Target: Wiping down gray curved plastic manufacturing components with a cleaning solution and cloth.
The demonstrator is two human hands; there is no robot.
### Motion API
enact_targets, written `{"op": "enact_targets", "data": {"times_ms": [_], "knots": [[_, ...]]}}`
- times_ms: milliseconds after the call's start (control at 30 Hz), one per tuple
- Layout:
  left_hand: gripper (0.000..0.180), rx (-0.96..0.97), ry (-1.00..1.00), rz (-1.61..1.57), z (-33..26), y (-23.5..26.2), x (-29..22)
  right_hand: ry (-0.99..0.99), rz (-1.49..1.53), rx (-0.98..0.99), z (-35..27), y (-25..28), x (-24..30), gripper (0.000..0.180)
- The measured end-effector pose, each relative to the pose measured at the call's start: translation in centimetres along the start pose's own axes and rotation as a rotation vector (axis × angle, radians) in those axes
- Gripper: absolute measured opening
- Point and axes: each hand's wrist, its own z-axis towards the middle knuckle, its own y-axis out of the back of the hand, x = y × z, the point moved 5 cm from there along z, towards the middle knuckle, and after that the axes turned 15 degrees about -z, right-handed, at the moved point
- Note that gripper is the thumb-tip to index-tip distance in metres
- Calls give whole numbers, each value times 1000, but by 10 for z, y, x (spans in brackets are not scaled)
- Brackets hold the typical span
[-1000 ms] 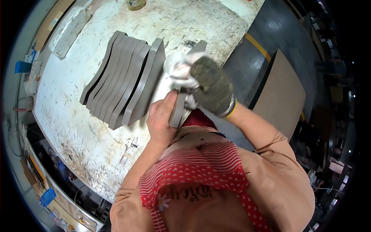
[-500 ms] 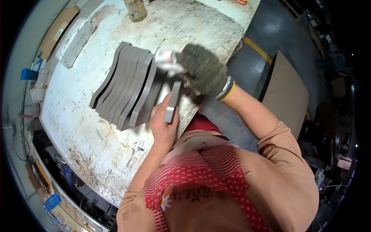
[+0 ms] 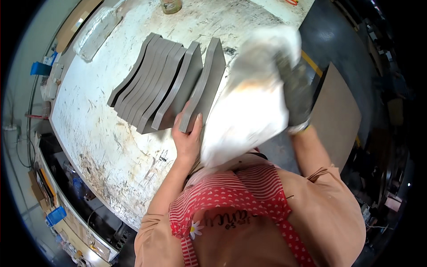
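My bare left hand grips the near end of a grey curved panel, thumb on one side and fingers on the other. The panel stands on its edge at the right end of a row of similar curved panels, which stand close together. One panel leans a little apart between that row and the held one. To the right, my right hand, in a dark glove, grips a white cloth with brownish stains. The cloth is spread wide and smeared by motion, hanging over the table's right edge.
The white worktable is scuffed and stained. At its far side stand a jar and a clear plastic-wrapped bundle. A large brown board lies beyond the right edge, near a yellow floor line. Blue bins sit far left.
The white cloth was bunched near the held panel; now it is spread out, and my right hand has swung right with it. The held panel now stands upright beside the row.
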Motion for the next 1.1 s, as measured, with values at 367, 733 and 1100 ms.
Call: {"op": "enact_targets", "data": {"times_ms": [367,733,1100], "knots": [[49,17,-291,48,-16,3,-11,197,243,-488,23,-19,-44,45],[34,-41,-263,-136,-10,2,30,960,616,-186,-18,17,100,56],[34,-7,-349,221,-8,-6,-9,694,608,-266,15,-11,96,51]]}}
